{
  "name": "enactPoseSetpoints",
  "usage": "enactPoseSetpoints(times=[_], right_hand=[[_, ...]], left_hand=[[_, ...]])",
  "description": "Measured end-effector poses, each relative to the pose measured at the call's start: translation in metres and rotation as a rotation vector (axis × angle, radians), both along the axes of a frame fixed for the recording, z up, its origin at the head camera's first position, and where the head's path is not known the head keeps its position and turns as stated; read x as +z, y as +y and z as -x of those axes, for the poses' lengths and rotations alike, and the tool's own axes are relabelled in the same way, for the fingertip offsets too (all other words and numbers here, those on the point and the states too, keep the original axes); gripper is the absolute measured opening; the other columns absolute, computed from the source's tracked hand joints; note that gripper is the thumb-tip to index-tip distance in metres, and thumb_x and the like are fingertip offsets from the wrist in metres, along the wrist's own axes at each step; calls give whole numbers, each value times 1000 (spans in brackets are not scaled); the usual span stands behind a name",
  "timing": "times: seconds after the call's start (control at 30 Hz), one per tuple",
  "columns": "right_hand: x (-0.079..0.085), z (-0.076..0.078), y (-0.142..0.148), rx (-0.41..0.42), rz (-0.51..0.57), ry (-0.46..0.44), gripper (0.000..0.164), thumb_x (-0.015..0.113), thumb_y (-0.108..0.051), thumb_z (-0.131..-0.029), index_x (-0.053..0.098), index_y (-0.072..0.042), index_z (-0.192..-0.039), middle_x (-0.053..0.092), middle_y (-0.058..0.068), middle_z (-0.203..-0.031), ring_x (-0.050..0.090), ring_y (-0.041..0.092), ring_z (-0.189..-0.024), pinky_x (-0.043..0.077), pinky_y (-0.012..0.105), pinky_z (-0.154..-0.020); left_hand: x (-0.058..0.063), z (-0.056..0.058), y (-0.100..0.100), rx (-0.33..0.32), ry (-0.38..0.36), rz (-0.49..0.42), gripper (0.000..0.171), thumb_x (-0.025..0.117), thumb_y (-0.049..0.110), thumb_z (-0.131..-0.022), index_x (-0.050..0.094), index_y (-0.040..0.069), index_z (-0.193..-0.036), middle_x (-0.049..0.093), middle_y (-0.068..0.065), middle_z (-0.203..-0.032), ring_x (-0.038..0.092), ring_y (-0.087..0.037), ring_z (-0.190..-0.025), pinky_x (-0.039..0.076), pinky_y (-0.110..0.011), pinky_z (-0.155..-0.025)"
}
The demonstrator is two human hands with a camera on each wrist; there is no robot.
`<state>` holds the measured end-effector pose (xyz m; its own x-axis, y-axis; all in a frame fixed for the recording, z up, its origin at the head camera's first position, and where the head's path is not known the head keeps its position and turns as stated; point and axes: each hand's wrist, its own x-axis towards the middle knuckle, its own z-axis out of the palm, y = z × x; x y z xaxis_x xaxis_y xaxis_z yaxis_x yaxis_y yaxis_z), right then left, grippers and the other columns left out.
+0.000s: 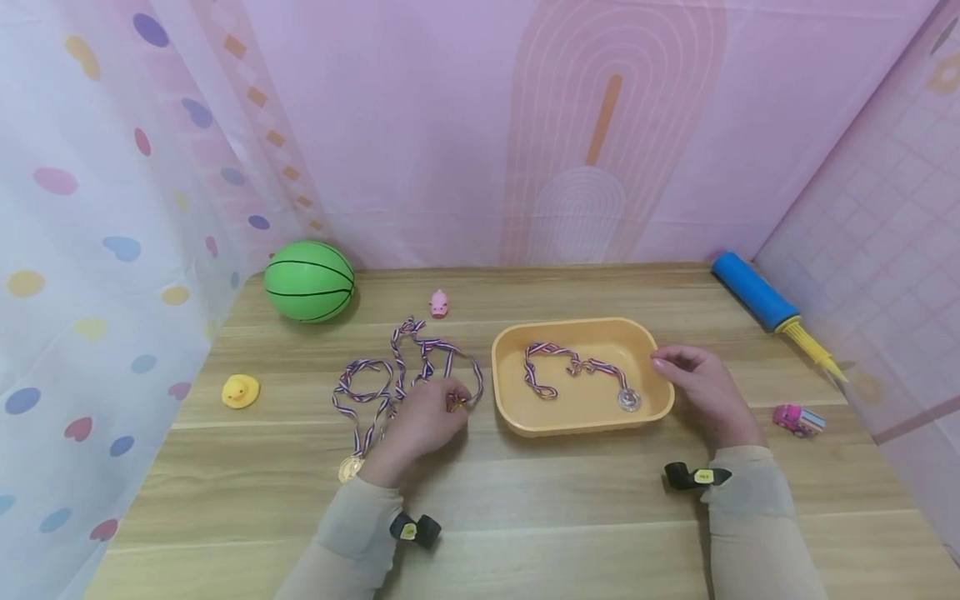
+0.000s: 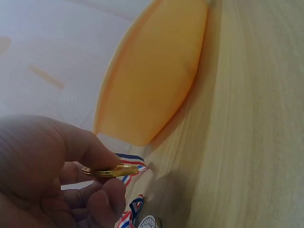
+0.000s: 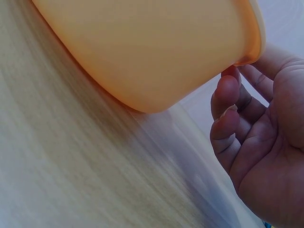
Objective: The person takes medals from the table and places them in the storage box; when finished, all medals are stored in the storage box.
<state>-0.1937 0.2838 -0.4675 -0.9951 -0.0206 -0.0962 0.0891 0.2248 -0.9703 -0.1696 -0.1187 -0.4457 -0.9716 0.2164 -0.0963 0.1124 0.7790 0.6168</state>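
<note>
My left hand [image 1: 429, 417] pinches a gold medal [image 2: 111, 171] between thumb and finger, left of the orange plastic basin [image 1: 517, 427]. A striped red, white and blue ribbon [image 2: 129, 158] trails from that medal. Another gold medal [image 1: 350, 468] lies on the table by my left wrist, among tangled ribbons [image 1: 365, 367]. Low in the left wrist view a silver-coloured medal [image 2: 150, 222] shows in part. Inside the basin rests a silver medal [image 1: 628, 400] with its ribbon [image 1: 551, 347]. With thumb and fingers, my right hand [image 1: 705, 385] grips the basin's right rim [image 3: 259, 40].
A green ball [image 1: 310, 282] and a small pink pig toy [image 1: 438, 304] stand towards the back. At the left is a yellow rubber duck [image 1: 240, 391]. On the right lie a blue and yellow hand pump [image 1: 757, 292] and a pink toy truck [image 1: 798, 421].
</note>
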Motion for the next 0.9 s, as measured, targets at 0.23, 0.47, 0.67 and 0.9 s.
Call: enactPoseSetpoints(times=[0.23, 0.47, 0.67, 0.9], right_hand=[[0, 0, 1, 7, 4, 19, 41, 69, -26, -90, 62, 7, -113, 65, -7, -93, 57, 11, -91, 47, 20, -79], [2, -1, 0, 6, 1, 15, 39, 69, -25, -90, 62, 6, -113, 65, -5, -95, 57, 12, -92, 48, 21, -78], [2, 1, 0, 6, -56, -19, 48, 69, -33, -89, 60, 5, -117, 65, -1, -101, 55, 14, -97, 46, 21, -81], [2, 1, 1, 1, -77, -46, 49, 69, -37, -88, 61, 2, -117, 64, 2, -105, 53, 17, -100, 45, 22, -83]], left_hand=[[8, -2, 1, 62, -45, -100, 3, 67, 15, -88, 67, 12, -88, 59, 1, -75, 54, -16, -66, 47, -30, -58], [21, -2, -5, 79, 60, -153, 6, 67, 18, -90, 69, 12, -90, 62, 3, -75, 55, -13, -66, 47, -29, -60], [47, 4, -18, 65, 94, -239, 10, 64, 18, -92, 68, 9, -96, 62, -4, -77, 53, -17, -66, 45, -29, -55], [86, 27, -30, 101, 99, -405, 14, 63, 19, -93, 65, 7, -100, 61, -13, -86, 51, -20, -71, 44, -25, -55]])
